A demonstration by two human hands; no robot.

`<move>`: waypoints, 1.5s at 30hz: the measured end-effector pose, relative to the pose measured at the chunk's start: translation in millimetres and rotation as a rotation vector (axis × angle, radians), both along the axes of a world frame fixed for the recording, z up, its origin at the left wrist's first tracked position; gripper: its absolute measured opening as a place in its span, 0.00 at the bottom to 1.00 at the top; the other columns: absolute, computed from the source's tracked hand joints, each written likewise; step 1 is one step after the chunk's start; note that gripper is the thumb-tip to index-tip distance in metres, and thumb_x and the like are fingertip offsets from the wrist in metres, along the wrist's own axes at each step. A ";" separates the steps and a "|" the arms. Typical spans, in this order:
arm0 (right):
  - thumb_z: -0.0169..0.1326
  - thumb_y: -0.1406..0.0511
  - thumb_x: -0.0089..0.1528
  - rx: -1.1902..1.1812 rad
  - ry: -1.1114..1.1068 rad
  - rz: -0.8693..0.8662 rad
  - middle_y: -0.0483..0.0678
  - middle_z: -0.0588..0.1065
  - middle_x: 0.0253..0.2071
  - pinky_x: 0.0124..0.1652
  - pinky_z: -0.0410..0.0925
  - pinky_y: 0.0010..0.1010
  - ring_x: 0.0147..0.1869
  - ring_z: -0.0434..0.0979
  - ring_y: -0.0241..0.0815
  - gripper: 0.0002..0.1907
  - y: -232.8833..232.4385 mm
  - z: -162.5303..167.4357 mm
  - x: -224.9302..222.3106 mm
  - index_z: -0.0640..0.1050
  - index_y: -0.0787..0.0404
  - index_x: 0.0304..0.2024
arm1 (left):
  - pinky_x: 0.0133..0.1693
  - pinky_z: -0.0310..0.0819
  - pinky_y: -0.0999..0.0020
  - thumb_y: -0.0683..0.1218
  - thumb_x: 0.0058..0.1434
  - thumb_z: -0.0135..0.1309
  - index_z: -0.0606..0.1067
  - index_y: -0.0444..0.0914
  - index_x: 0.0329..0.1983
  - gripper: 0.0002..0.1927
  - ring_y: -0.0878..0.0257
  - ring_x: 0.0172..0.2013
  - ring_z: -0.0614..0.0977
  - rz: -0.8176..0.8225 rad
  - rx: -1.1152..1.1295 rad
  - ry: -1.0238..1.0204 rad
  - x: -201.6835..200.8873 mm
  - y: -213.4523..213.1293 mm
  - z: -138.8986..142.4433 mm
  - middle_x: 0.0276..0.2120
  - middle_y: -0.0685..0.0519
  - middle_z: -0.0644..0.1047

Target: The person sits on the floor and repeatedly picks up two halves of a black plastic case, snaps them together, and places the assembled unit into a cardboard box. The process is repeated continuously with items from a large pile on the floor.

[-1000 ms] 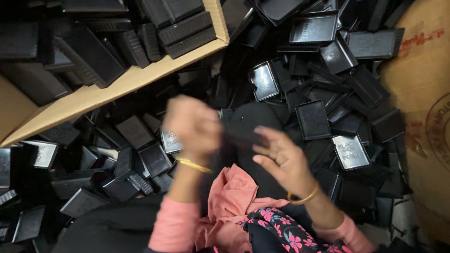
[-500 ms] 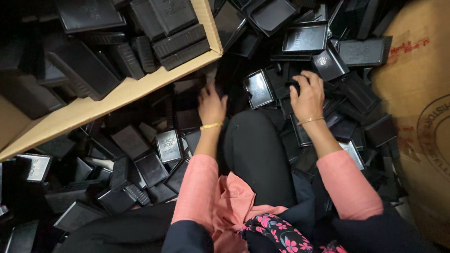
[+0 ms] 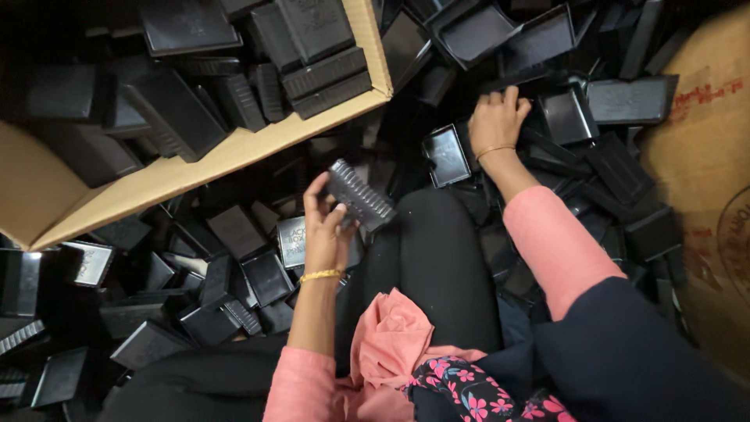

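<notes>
The left hand (image 3: 324, 234) grips a ribbed black piece (image 3: 360, 195), fingers curled round its lower end, so that it stands tilted in the air just below the near flap of the cardboard box (image 3: 234, 152). A gold bangle (image 3: 321, 275) sits on that wrist, above a pink sleeve (image 3: 301, 387). The box lies open up and to the left of the hand, filled with black trays (image 3: 312, 47) stacked and tipped at all angles. The right hand (image 3: 498, 117) is well to the right of the box, palm down with fingers spread and resting on a heap of loose trays (image 3: 594, 117); whether it grasps one, I cannot tell. A glossy tray (image 3: 445, 155) lies just left of that wrist. More trays (image 3: 234, 258) cover the floor below the box, left of the left hand. Between the two arms is the person's black-clad knee (image 3: 433, 266), with pink cloth (image 3: 391, 344) and floral fabric (image 3: 469, 395) beneath it. Brown cardboard (image 3: 703, 156) lies at the far right.
</notes>
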State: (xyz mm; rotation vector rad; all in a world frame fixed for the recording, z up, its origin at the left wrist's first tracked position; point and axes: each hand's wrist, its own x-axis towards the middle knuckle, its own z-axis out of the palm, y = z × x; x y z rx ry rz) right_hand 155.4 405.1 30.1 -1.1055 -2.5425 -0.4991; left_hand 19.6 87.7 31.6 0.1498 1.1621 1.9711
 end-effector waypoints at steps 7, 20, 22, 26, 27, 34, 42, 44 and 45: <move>0.63 0.65 0.57 -0.646 0.392 0.288 0.57 0.80 0.54 0.56 0.71 0.42 0.56 0.79 0.55 0.21 -87.0 56.6 113.7 0.81 0.63 0.54 | 0.49 0.80 0.48 0.66 0.71 0.39 0.68 0.41 0.67 0.32 0.48 0.52 0.81 -0.105 0.359 -0.388 40.9 6.9 32.0 0.55 0.42 0.76; 0.65 0.71 0.56 -1.292 0.917 0.191 0.55 0.66 0.71 0.67 0.62 0.38 0.71 0.68 0.44 0.26 -209.2 87.8 121.2 0.73 0.63 0.55 | 0.56 0.75 0.61 0.63 0.75 0.39 0.72 0.40 0.53 0.24 0.58 0.52 0.81 -0.110 0.241 -0.229 79.5 34.1 31.1 0.54 0.47 0.78; 0.66 0.71 0.55 -1.468 0.941 0.236 0.53 0.64 0.72 0.66 0.62 0.38 0.74 0.64 0.42 0.33 -224.0 95.8 115.6 0.72 0.60 0.62 | 0.56 0.74 0.61 0.63 0.75 0.39 0.72 0.40 0.55 0.24 0.59 0.51 0.79 -0.129 0.198 -0.204 85.5 34.7 30.5 0.52 0.48 0.78; 0.66 0.69 0.57 -1.307 0.853 0.304 0.52 0.65 0.72 0.66 0.67 0.36 0.72 0.69 0.43 0.33 -245.2 96.7 104.7 0.73 0.62 0.64 | 0.58 0.69 0.62 0.63 0.75 0.37 0.71 0.39 0.56 0.25 0.61 0.52 0.77 -0.081 0.156 -0.086 92.9 38.6 34.8 0.51 0.50 0.77; 0.67 0.69 0.57 -1.283 0.809 0.285 0.52 0.66 0.72 0.65 0.67 0.35 0.72 0.70 0.43 0.33 -248.0 94.9 105.0 0.73 0.62 0.64 | 0.62 0.68 0.64 0.63 0.74 0.37 0.71 0.38 0.55 0.26 0.62 0.55 0.77 -0.045 0.165 -0.034 94.2 40.0 37.1 0.52 0.51 0.78; 0.61 0.70 0.62 -2.022 0.977 0.238 0.59 0.75 0.62 0.63 0.67 0.35 0.63 0.76 0.45 0.31 -220.5 92.1 125.5 0.72 0.72 0.67 | 0.50 0.70 0.66 0.56 0.78 0.32 0.75 0.37 0.40 0.26 0.59 0.43 0.78 -0.089 0.052 0.600 73.0 30.8 54.7 0.40 0.48 0.78; 0.62 0.77 0.58 -1.463 1.022 0.253 0.54 0.77 0.55 0.60 0.72 0.31 0.58 0.78 0.38 0.26 -251.1 90.1 105.3 0.72 0.73 0.59 | 0.30 0.60 0.55 0.49 0.72 0.41 0.63 0.33 0.26 0.20 0.48 0.24 0.68 0.219 -0.280 1.063 62.6 24.4 57.7 0.22 0.43 0.64; 0.62 0.77 0.60 -1.397 1.027 0.239 0.55 0.79 0.52 0.58 0.75 0.30 0.55 0.81 0.38 0.22 -254.7 89.3 101.3 0.75 0.74 0.56 | 0.29 0.59 0.55 0.49 0.71 0.41 0.63 0.33 0.25 0.20 0.49 0.22 0.67 0.206 -0.304 1.034 65.5 24.4 57.8 0.21 0.44 0.64; 0.62 0.77 0.59 -1.389 1.008 0.251 0.55 0.80 0.51 0.57 0.75 0.29 0.54 0.81 0.38 0.21 -253.9 90.0 100.0 0.75 0.74 0.55 | 0.28 0.59 0.55 0.49 0.71 0.41 0.62 0.34 0.24 0.20 0.50 0.21 0.67 0.201 -0.314 1.018 65.0 25.0 59.6 0.20 0.44 0.64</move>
